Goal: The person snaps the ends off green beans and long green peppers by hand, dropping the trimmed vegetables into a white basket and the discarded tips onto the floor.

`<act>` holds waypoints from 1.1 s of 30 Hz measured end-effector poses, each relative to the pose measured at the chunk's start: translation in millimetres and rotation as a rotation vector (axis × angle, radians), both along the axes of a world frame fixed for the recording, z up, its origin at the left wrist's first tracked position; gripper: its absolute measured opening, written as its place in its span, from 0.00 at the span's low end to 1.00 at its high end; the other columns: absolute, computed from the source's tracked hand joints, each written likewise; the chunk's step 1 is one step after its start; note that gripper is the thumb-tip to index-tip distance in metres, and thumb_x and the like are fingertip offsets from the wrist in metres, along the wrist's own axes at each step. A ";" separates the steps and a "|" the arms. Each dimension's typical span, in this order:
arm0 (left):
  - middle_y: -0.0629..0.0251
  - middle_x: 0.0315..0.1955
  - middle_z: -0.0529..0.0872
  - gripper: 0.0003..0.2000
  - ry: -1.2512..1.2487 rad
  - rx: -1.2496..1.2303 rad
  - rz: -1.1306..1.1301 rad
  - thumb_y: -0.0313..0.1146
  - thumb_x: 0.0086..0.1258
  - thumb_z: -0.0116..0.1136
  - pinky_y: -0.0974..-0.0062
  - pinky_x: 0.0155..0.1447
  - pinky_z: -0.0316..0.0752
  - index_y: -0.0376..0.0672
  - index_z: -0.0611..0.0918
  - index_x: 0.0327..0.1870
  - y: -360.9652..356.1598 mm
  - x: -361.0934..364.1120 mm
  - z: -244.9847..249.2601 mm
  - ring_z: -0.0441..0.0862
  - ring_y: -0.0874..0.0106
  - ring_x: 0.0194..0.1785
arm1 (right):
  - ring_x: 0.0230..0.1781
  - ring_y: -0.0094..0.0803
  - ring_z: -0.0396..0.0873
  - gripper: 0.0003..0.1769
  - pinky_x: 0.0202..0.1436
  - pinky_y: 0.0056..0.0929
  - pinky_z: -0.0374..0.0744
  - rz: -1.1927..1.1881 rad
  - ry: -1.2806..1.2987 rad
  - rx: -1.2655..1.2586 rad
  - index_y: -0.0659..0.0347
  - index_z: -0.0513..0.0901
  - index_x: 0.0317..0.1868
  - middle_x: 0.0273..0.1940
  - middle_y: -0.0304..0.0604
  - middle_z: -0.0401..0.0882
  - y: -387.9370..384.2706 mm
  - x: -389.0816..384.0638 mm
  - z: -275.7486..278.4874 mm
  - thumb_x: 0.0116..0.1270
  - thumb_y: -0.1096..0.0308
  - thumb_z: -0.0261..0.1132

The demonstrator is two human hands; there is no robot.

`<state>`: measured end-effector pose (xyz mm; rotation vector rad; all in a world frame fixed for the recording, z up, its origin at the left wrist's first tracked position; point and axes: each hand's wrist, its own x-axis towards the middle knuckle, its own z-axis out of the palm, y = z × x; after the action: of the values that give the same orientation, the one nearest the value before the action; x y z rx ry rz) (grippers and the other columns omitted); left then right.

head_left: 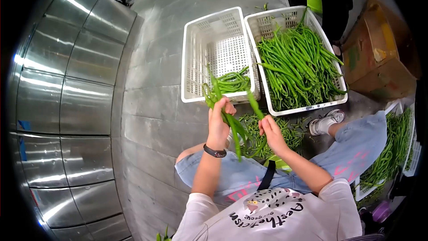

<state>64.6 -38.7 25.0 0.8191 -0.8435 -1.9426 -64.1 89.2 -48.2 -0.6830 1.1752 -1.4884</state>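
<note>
My left hand [218, 124], with a dark wristband, is closed around several long green chili peppers [235, 128] that stick out above and below the fist. Beside it, my right hand [271, 133] pinches a single green chili pepper [253, 103] pointing upward. Just beyond the left hand stands a white plastic crate [192, 56] with a small heap of green peppers [234, 80] at its near end. To its right, a second white crate [307, 107] is heaped with long green peppers [294, 60].
Green scraps [290, 135] lie on the grey floor between my legs. A cardboard box [374, 58] and another person's dark-clad legs [332, 6] are at the far right. More green peppers [388, 145] fill a container by my right knee. Metal cabinets [67, 98] line the left.
</note>
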 end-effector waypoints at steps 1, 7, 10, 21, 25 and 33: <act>0.71 0.26 0.73 0.06 -0.077 0.011 -0.003 0.35 0.70 0.51 0.75 0.39 0.68 0.42 0.74 0.38 1.3 -1.3 -0.9 0.70 0.77 0.31 | 0.25 0.18 0.64 0.14 0.32 0.19 0.66 -0.022 0.102 -0.001 0.61 0.70 0.34 0.27 0.33 0.67 -1.4 -7.4 8.2 0.76 0.61 0.49; 0.48 0.58 0.75 0.13 -0.017 0.085 -0.204 0.39 0.73 0.49 0.57 0.56 0.77 0.37 0.73 0.48 17.9 -25.9 1.6 0.78 0.55 0.55 | 0.33 0.38 0.72 0.13 0.40 0.29 0.71 0.104 0.468 -0.063 0.66 0.75 0.36 0.33 0.46 0.71 -0.6 -14.9 32.2 0.72 0.64 0.53; 0.54 0.46 0.82 0.13 -0.198 -0.053 -0.271 0.34 0.70 0.54 0.71 0.42 0.79 0.38 0.72 0.51 18.7 -25.0 -0.7 0.82 0.69 0.37 | 0.32 0.40 0.74 0.12 0.37 0.30 0.72 0.151 0.610 -0.154 0.66 0.76 0.38 0.33 0.47 0.72 1.9 -16.1 34.5 0.69 0.63 0.58; 0.64 0.29 0.82 0.13 -0.324 -0.119 -0.563 0.31 0.67 0.59 0.81 0.28 0.70 0.36 0.77 0.49 36.0 -30.1 -9.7 0.75 0.78 0.24 | 0.27 0.15 0.70 0.08 0.31 0.15 0.68 0.148 0.101 0.016 0.63 0.76 0.38 0.28 0.32 0.76 -19.3 -70.1 57.7 0.68 0.67 0.61; 0.68 0.27 0.80 0.12 -0.301 -0.144 -0.597 0.34 0.67 0.59 0.82 0.28 0.69 0.37 0.77 0.45 36.0 -26.4 -10.3 0.73 0.81 0.23 | 0.23 0.16 0.68 0.09 0.27 0.15 0.67 0.191 0.017 0.054 0.63 0.74 0.35 0.24 0.33 0.73 -16.4 -71.1 54.1 0.71 0.66 0.58; 0.68 0.26 0.79 0.11 -0.191 -0.082 -0.641 0.32 0.66 0.61 0.81 0.28 0.69 0.37 0.78 0.44 35.8 -26.0 -3.1 0.73 0.80 0.23 | 0.24 0.23 0.68 0.06 0.30 0.21 0.69 0.008 -0.473 0.052 0.60 0.73 0.39 0.26 0.36 0.71 -19.2 -67.7 64.9 0.70 0.67 0.56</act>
<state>38.6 -3.0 21.9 0.7491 -1.4228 -2.3761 -131.8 70.0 16.7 -0.2736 0.8405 -1.5015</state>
